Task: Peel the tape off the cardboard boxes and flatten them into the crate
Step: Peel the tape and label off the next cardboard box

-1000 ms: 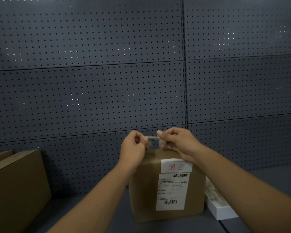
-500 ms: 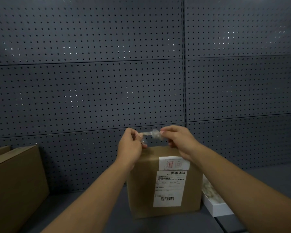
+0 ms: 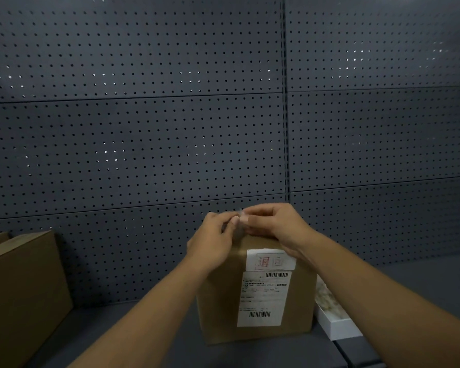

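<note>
Right, both forearms are reaching in from the bottom edge, meeting over the top of an upright cardboard box point(image 3: 223, 309) that is standing on the dark grey shelf point(image 3: 133, 338). Facing us on the box, a long white shipping label point(image 3: 260, 298) with barcodes is sitting below a smaller white sticker point(image 3: 270, 258) stamped in red. Up at the box's top edge, the left hand point(image 3: 210, 243) and the right hand point(image 3: 276, 224) are pressing fingertip to fingertip, both with fingers curled, pinching a small scrap of clear tape point(image 3: 241, 216) between them; the tape is blurred and hard to make out. Off to the right, just beside the box, a shallow white tray point(image 3: 337, 328) holding pale bits is poking out. Over at the far left, a second cardboard box point(image 3: 21, 293) is standing well apart. Behind it all, a dark pegboard wall point(image 3: 144, 128) is filling the background
</note>
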